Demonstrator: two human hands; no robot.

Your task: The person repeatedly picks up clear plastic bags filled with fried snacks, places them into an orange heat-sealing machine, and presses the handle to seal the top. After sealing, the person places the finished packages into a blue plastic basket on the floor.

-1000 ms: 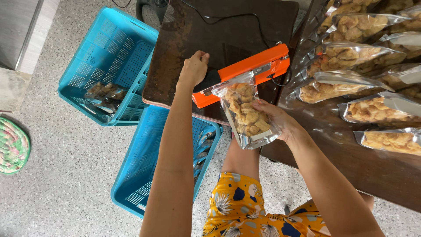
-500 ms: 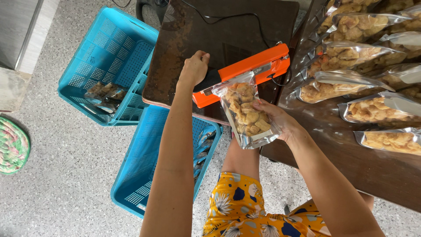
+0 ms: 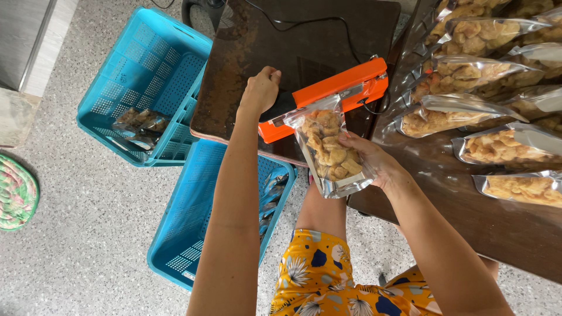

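My left hand [image 3: 260, 89] is closed on the black handle end of an orange heat sealer [image 3: 328, 96] that lies on a small dark table [image 3: 234, 88]. My right hand [image 3: 369, 159] holds a clear snack bag [image 3: 329, 151] full of golden fried pieces. The bag's open top edge lies under the sealer's orange arm. The bag hangs over the table's front edge, above my knee.
Several filled snack bags [image 3: 468, 70] lie on a dark wooden table [image 3: 497, 228] at the right. Two blue plastic crates [image 3: 152, 82] [image 3: 205, 228] stand on the speckled floor at the left, each with a few sealed bags. A black cable [image 3: 304, 23] runs across the small table.
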